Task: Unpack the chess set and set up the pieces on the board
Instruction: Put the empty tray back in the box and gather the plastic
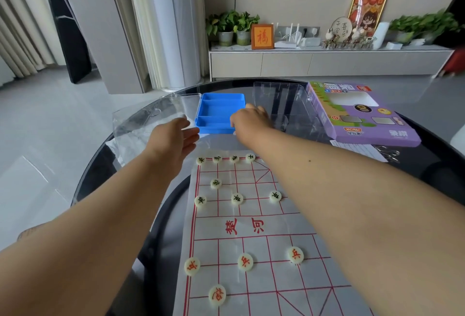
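A white paper board [274, 268] with a red grid lies on the round dark table [427, 164]. Several cream discs with black characters [237, 198] stand on its far half, and several with red characters [245, 261] on its near half. Beyond the board sits a blue compartment tray [216, 112]; the compartments I can see are empty. My left hand [176, 137] hovers by the tray's near left corner, fingers relaxed and holding nothing. My right hand [249, 119] covers the tray's near right corner with its fingers bent down, and its fingertips are hidden.
A clear plastic lid [156, 114] lies left of the tray and a clear plastic box [284, 104] right of it. A purple carton [357, 112] lies at the far right, with a paper slip and metal rings [388, 152] in front of it.
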### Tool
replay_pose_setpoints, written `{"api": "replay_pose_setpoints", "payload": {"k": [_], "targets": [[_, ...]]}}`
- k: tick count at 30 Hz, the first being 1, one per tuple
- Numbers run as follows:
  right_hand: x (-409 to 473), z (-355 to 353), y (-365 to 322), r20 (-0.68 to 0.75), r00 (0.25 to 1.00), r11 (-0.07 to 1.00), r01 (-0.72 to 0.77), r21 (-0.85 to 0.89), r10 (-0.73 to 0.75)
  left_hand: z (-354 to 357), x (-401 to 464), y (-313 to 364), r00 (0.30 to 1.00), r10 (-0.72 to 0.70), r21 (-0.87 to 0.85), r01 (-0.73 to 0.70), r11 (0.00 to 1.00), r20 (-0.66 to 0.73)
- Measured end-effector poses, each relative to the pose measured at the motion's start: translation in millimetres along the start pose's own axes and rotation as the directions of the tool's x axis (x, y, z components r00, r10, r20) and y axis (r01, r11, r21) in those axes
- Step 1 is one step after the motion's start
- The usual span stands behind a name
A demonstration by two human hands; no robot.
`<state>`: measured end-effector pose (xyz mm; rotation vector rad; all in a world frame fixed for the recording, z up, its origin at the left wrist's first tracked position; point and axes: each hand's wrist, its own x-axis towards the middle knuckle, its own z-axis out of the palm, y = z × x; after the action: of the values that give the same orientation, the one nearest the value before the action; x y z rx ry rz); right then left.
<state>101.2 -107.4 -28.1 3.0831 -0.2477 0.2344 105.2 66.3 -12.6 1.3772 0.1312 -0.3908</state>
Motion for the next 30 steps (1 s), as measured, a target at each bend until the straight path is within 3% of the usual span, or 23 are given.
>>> {"api": "replay_pose_setpoints", "payload": {"k": [7,13,17,21,26,28,30], "targets": [[2.4,-9.9,2.0,-0.164,0.986,0.998,0.048,0.044,-0.040,6.1,5.8,16.3,0.996,-0.067,-0.194,0.055,0.979,-0.052],[-12.9,-39.4,7.8,-0.338,0.940,0.987,0.098,0.124,-0.050,23.0,-10.1,36.3,0.983,-0.179,-0.196,0.183,0.963,0.041],[-36.3,-54.9,18.2,-0.425,0.904,0.984,0.120,0.130,-0.054,34.8,-23.1,46.9,0.971,-0.190,-0.370,0.232,0.899,0.148],[-68.7,-68.9,31.7,-0.503,0.864,0.967,0.157,0.201,-0.036,48.6,-43.2,43.6,0.982,-0.107,-0.562,0.178,0.808,0.157],[-108.2,-83.4,52.1,-0.527,0.850,0.941,0.188,0.283,-0.011,59.0,-66.0,28.0,0.991,0.055,-0.446,0.004,0.895,0.119],[-124.5,-87.8,59.2,-0.607,0.790,0.899,0.195,0.392,0.093,62.0,-82.3,24.2,0.992,0.106,-0.361,-0.074,0.930,0.067],[-138.7,-91.1,62.8,-0.555,0.759,0.768,0.115,0.630,0.341,65.0,-99.1,21.4,0.985,0.156,-0.298,-0.128,0.946,0.073]]}}
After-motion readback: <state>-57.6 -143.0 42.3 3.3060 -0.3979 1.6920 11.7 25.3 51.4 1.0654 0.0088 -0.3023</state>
